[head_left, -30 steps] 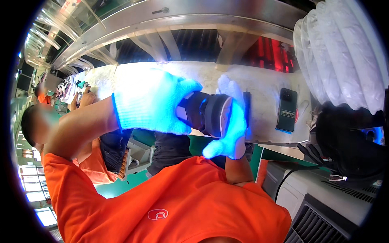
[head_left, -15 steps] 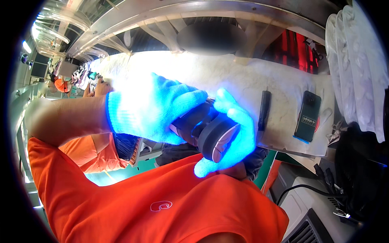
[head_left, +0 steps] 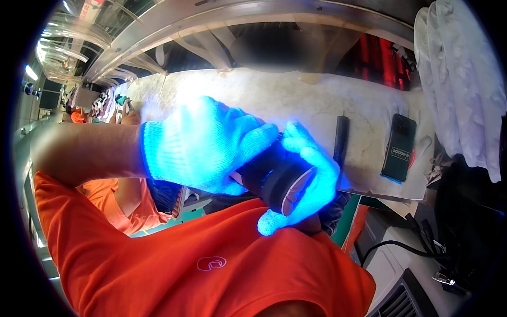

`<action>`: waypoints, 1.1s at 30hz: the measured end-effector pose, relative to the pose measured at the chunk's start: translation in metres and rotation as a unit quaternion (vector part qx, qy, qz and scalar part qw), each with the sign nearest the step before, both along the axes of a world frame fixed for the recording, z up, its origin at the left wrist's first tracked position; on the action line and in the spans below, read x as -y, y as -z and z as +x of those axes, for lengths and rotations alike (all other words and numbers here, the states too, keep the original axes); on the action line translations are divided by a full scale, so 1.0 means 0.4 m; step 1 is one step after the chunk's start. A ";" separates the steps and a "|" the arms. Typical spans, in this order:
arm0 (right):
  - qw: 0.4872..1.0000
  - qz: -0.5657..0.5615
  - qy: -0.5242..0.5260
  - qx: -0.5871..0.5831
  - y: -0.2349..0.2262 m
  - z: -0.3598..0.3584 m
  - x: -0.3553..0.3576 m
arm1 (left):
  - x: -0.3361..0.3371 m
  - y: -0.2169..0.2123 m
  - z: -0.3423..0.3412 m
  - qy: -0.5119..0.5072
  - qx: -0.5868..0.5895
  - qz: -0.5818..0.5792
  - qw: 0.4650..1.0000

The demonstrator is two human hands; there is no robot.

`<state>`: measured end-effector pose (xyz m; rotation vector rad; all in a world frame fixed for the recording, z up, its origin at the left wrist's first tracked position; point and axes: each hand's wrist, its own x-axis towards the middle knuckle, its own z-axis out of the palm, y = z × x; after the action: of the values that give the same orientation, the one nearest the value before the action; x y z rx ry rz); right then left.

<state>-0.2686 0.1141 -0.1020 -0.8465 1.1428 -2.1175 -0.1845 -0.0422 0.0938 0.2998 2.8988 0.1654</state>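
A black shoe (head_left: 282,182) with a pale greyish edge is held in front of my chest. My left hand (head_left: 203,148), in a knitted glove lit bright blue-white, has its fingers closed over the far end of the shoe. The gloved right hand (head_left: 319,177) wraps round the other side, its fingers curled along the pale edge. Between them the gloves hide much of the shoe. Both hands are in front of the near edge of the pale worktable (head_left: 311,100).
A slim black tool (head_left: 341,140) and a dark phone (head_left: 400,148) lie on the table at right. White cloth covers (head_left: 459,90) hang beyond them. A grey machine (head_left: 391,264) with cables stands lower right. Another person in orange (head_left: 124,203) works at left, near several shoes (head_left: 103,103).
Both hands and the shoe have shifted slightly right and down in the picture, with the grip much the same. The other person at left has moved a little.
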 end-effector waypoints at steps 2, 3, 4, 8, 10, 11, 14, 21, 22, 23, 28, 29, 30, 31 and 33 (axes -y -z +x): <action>1.000 -0.003 0.003 0.000 0.001 0.001 -0.004 | -0.002 0.005 0.002 -0.003 -0.002 -0.006 1.000; 1.000 -0.005 0.010 -0.002 -0.001 -0.005 -0.012 | -0.006 0.005 -0.005 -0.003 -0.001 -0.007 1.000; 1.000 -0.006 0.024 -0.008 -0.008 -0.013 -0.019 | -0.006 0.003 -0.013 0.001 -0.006 -0.006 1.000; 0.998 -0.016 0.042 -0.039 -0.059 -0.021 -0.066 | -0.050 -0.022 -0.004 -0.059 0.071 -0.025 0.995; 0.995 -0.008 0.069 -0.065 -0.087 -0.040 -0.093 | -0.054 -0.010 -0.026 -0.049 0.077 -0.013 0.996; 0.994 -0.005 0.077 -0.071 -0.103 -0.042 -0.103 | -0.048 0.007 -0.021 -0.043 0.051 0.024 0.997; 0.988 0.037 0.101 -0.106 -0.137 -0.032 -0.147 | -0.059 0.052 -0.008 -0.015 -0.006 0.102 0.995; 0.958 0.153 0.151 -0.188 -0.143 -0.002 -0.184 | -0.049 0.050 0.003 0.006 -0.039 0.222 0.974; 0.964 0.126 0.165 -0.167 -0.143 0.009 -0.175 | -0.052 0.046 0.002 0.007 -0.045 0.212 0.976; 0.976 0.024 0.183 -0.119 -0.126 0.029 -0.133 | -0.058 0.039 -0.007 0.012 -0.049 0.201 0.978; 0.915 0.138 0.157 -0.346 -0.206 0.010 -0.187 | -0.056 0.031 0.010 0.057 -0.108 0.195 0.973; 0.903 0.151 0.154 -0.372 -0.205 0.016 -0.195 | -0.048 0.038 0.016 0.071 -0.120 0.202 0.969; 0.890 0.162 0.150 -0.399 -0.205 0.024 -0.202 | -0.037 0.052 0.018 0.084 -0.132 0.210 0.965; 0.879 0.174 0.155 -0.417 -0.214 0.037 -0.202 | -0.030 0.048 0.021 0.102 -0.143 0.211 0.962; 0.855 0.196 0.161 -0.453 -0.229 0.056 -0.195 | -0.009 0.028 0.020 0.090 -0.051 0.149 0.983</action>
<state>-0.2461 0.1921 -0.0104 -1.5992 2.2303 -1.5746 -0.1764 -0.0384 0.0828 0.6354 2.9210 0.5705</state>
